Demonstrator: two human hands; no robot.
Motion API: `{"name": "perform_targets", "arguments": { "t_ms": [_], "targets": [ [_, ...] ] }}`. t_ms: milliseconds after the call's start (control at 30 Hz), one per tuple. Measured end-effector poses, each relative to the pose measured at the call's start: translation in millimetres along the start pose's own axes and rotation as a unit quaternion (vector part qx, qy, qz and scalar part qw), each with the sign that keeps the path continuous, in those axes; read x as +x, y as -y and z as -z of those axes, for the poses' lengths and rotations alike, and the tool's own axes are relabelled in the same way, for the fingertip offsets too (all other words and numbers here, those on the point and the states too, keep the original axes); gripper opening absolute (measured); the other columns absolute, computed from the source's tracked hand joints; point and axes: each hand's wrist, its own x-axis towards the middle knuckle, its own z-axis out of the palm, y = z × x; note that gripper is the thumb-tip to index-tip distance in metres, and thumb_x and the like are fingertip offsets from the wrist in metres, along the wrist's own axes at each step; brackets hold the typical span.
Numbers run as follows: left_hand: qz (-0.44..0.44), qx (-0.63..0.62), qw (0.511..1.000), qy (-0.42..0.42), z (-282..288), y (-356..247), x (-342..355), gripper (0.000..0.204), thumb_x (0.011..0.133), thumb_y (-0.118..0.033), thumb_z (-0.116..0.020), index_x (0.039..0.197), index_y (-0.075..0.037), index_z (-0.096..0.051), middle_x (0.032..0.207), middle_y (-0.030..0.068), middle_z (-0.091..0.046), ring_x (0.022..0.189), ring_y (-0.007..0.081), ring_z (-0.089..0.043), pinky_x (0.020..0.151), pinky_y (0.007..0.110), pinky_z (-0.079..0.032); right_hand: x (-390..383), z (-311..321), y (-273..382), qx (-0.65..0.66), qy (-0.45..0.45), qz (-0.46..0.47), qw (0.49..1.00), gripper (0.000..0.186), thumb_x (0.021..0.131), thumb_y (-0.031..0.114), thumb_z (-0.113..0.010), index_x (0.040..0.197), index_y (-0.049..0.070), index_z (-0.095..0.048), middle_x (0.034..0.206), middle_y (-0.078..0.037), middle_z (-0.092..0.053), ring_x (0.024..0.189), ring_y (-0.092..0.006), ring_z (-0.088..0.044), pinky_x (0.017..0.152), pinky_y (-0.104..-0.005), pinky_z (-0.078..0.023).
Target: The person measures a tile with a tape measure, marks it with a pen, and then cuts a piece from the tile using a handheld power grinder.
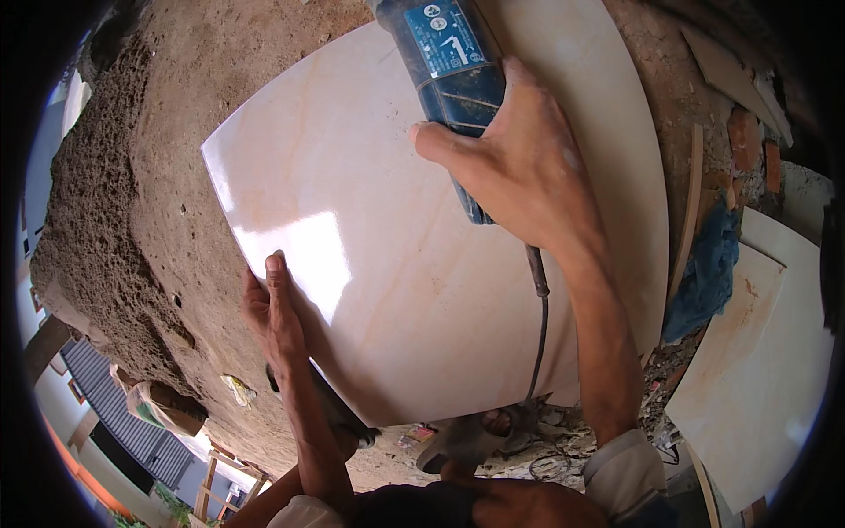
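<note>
In front of you, the large cream tile [396, 264] looks ceramic, smooth and glossy, throwing back a bright reflection on its left side. The power tool [462, 101] at its far side has a dusty, hard-plastic blue body; its cord [543, 352] looks rubbery and matt. To your left, the soil heap [97, 202] is rough and crumbly, the ground [189, 176] dry and matt. To your right you have a strip [689, 202] of plain wood, a crumpled blue cloth [704, 273], matt all over, rough brick [744, 139], and smooth pale slabs [748, 370] with smeared faces. Your sleeve [625, 475] is soft, matt fabric.
</note>
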Motion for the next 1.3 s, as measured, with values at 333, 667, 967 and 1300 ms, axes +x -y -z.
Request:
{"name": "perform_targets", "arguments": {
  "t_ms": [333,667,967,1300],
  "targets": [
    [0.028,0.006,1.000,0.011,2.2,-3.5,-0.4,0.062,0.106,-0.062,-0.075,0.117,0.000,-0.077,0.100,0.0050,-0.076,0.096,0.0147,-0.067,0.092,0.035,-0.054,-0.9,-2.3,-4.4,-0.024,-0.018,0.025,0.999,0.065,0.085,0.031,-0.085,0.122,-0.016,-0.059,0.087,-0.023,-0.072,0.070,-0.0295,-0.077,0.069,-0.0436,-0.064],
    [0.037,0.014,0.999,0.007,2.6,-2.6,-0.2,0.059,0.107,-0.061,-0.074,0.116,-0.002,-0.077,0.098,0.0040,-0.075,0.094,0.0140,-0.066,0.091,0.034,-0.053,1.4,-1.8,-4.7,-0.003,-0.004,0.021,1.000,0.062,0.086,0.030,-0.086,0.118,-0.016,-0.059,0.081,-0.021,-0.071,0.066,-0.0284,-0.076,0.066,-0.0433,-0.064],
    [0.052,0.015,0.999,0.000,1.9,-2.0,0.5,0.056,0.107,-0.058,-0.074,0.114,-0.003,-0.076,0.100,0.0046,-0.076,0.097,0.0150,-0.068,0.094,0.035,-0.053,0.0,-1.4,-2.5,-0.031,-0.009,0.018,0.999,0.065,0.087,0.033,-0.086,0.123,-0.016,-0.060,0.089,-0.023,-0.073,0.078,-0.0318,-0.079,0.076,-0.0454,-0.065],
    [0.029,0.025,0.999,0.002,1.1,-4.6,-0.7,0.058,0.107,-0.061,-0.074,0.111,-0.004,-0.075,0.097,0.0033,-0.074,0.094,0.0145,-0.067,0.095,0.035,-0.053,2.2,-2.2,-6.4,-0.019,0.004,0.019,1.000,0.062,0.088,0.033,-0.085,0.120,-0.014,-0.060,0.082,-0.020,-0.071,0.066,-0.0261,-0.076,0.064,-0.0408,-0.064]
  ]
}}
